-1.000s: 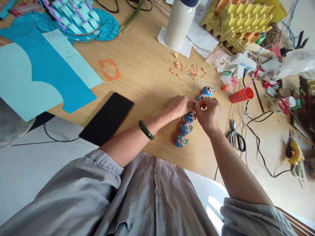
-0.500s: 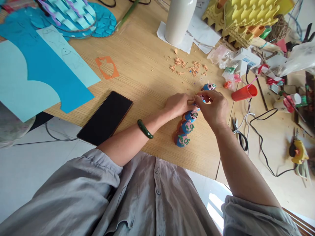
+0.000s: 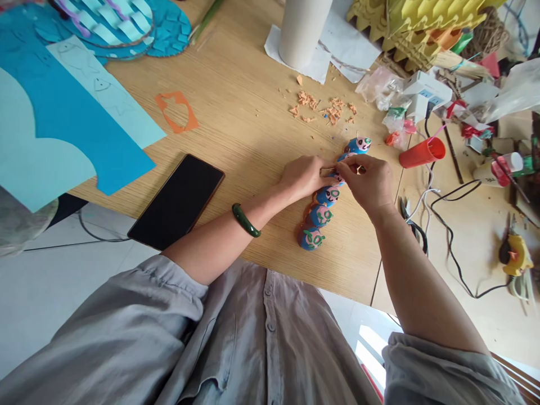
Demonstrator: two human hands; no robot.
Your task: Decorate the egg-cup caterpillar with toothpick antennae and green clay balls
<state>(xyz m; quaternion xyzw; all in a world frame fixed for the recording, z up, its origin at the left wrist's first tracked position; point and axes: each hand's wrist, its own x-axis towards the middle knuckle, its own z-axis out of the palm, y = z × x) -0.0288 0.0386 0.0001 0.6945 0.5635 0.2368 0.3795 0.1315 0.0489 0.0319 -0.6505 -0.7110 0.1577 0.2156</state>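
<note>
A row of several rounded blue bumps (image 3: 323, 216), which looks like a painted egg-carton strip, lies on the wooden table (image 3: 253, 140). Pink tops with green and dark marks cover the bumps, and a thin pale stick pokes up from the far one. My left hand (image 3: 306, 173), below a dark green bangle (image 3: 246, 220), has its fingers closed on the strip's middle. Opposite it, my right hand (image 3: 371, 183) pinches close over the same bumps with thumb and forefinger. Whatever lies between those right fingertips is too small and covered to make out.
A black phone (image 3: 177, 199) lies left of my forearm, beside blue paper sheets (image 3: 105, 146) and an orange paper cutout (image 3: 177, 111). Orange shavings (image 3: 333, 109) sit beyond my hands. Right are a red cup (image 3: 423, 152), scissors (image 3: 415, 225), a cable and a yellow glue gun (image 3: 518, 256).
Both hands stay at the middle of the strip, with the right fingers shifting slightly and drawing closer together. The whole view has shifted a little.
</note>
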